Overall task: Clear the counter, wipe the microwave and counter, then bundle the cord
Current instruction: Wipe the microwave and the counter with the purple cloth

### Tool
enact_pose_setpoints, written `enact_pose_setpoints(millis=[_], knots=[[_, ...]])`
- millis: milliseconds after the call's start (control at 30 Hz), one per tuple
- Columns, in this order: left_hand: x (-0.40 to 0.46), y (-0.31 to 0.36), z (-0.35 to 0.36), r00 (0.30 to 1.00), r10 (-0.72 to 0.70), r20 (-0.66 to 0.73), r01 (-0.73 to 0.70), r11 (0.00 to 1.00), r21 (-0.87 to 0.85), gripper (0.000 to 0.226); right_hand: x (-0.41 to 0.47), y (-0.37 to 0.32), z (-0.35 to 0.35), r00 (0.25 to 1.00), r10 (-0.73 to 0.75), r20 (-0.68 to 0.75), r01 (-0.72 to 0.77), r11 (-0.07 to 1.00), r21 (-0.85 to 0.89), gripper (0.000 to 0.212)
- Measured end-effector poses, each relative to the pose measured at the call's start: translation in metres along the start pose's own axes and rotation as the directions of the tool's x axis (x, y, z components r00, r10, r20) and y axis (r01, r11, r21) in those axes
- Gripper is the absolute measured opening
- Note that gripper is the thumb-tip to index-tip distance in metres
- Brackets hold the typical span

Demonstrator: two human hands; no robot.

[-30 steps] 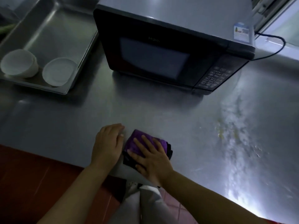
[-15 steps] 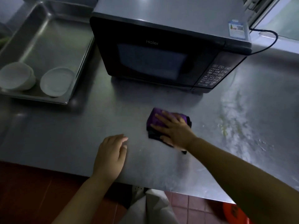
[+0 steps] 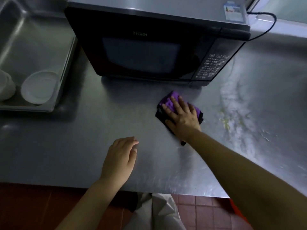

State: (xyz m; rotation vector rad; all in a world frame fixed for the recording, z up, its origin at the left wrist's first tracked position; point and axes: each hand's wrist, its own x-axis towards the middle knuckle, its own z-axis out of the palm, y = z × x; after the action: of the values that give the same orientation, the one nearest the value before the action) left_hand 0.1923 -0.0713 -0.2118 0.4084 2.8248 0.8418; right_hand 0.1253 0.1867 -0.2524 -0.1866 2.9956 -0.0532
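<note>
Your right grip (image 3: pixel 181 116) lies flat with fingers spread straight on the folded purple cloth (image 3: pixel 167 103), pressing it onto the steel desk (image 3: pixel 83 138). The cloth sits under that palm, its purple top showing past the fingertips and a dark layer showing at the thumb side. Just beyond the fingertips stands the black microwave (image 3: pixel 149 47), its keypad (image 3: pixel 211 66) ahead and slightly outward of the grip. The black cord (image 3: pixel 267 29) loops out from behind the microwave's far corner, well beyond the grip. Outward of your right grip the desk carries a wet, smeared patch with yellowish bits (image 3: pixel 226 121). Your left grip (image 3: pixel 120 159) rests palm down on the desk, fingers relaxed and holding nothing, nearer you than the cloth and apart from it. Far past your left grip, a steel tray (image 3: pixel 64 63) holds a white bowl (image 3: pixel 39 87).
</note>
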Motion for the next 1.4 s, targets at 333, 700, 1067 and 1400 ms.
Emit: enact_pose_setpoints(millis=[333, 700, 1067, 1400], knots=[[0.024, 0.032, 0.013, 0.995, 0.075, 0.071, -0.075, 0.997, -0.015, 0.034, -0.127, -0.037, 0.029, 0.955, -0.295, -0.009, 0.294, 0.953, -0.071, 0.061], [0.05, 0.05, 0.025, 0.993, 0.075, 0.09, -0.077, 0.997, 0.017, 0.026, -0.125, 0.047, 0.017, 0.77, -0.637, 0.045, 0.639, 0.768, -0.057, 0.055], [0.065, 0.086, 0.051, 0.999, -0.021, 0.041, 0.019, 0.999, 0.048, 0.025, 0.002, 0.13, -0.009, 0.947, -0.317, 0.053, 0.32, 0.943, -0.085, 0.056], [0.063, 0.135, 0.082, 0.97, -0.222, -0.093, 0.224, 0.975, 0.002, 0.029, 0.008, 0.136, -0.003, 0.963, -0.27, 0.014, 0.27, 0.963, -0.003, 0.058]])
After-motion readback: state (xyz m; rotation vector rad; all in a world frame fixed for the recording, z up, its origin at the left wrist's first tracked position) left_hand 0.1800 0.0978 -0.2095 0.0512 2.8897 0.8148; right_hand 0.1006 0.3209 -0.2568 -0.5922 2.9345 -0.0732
